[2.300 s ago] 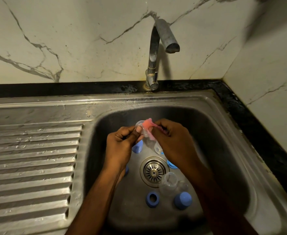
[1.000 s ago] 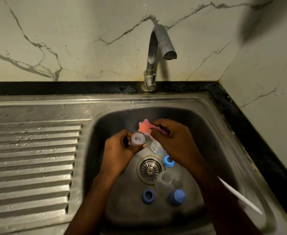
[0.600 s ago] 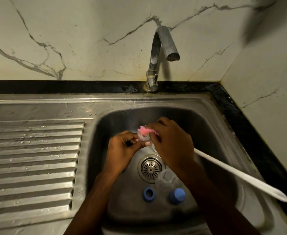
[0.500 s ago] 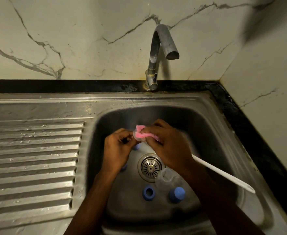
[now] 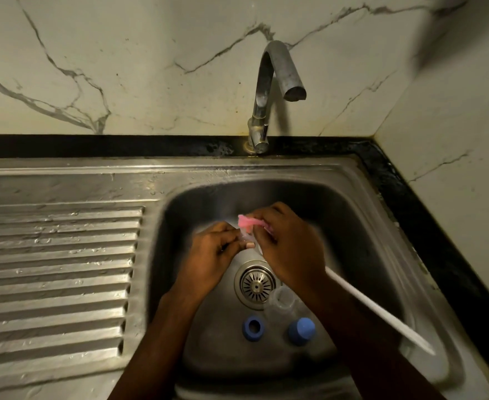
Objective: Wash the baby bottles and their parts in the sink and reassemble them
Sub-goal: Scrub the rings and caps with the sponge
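Over the steel sink basin (image 5: 361,226), my left hand (image 5: 208,261) pinches a small clear bottle part (image 5: 245,237), mostly hidden by my fingers. My right hand (image 5: 289,249) grips a bottle brush just behind its pink sponge head (image 5: 247,221), which presses against that part. The brush's white handle (image 5: 381,313) sticks out to the lower right. On the basin floor lie a clear bottle (image 5: 283,306), a blue ring (image 5: 254,329) and a blue cap (image 5: 301,327).
The drain strainer (image 5: 255,284) sits under my hands. A steel tap (image 5: 275,90) stands behind the basin with no water running. A wet ribbed drainboard (image 5: 55,269) lies to the left. Marble walls close in behind and at the right.
The pink sponge head has moved back onto the clear part in my left hand, after being lifted off a second ago. The white handle swung out to the lower right.
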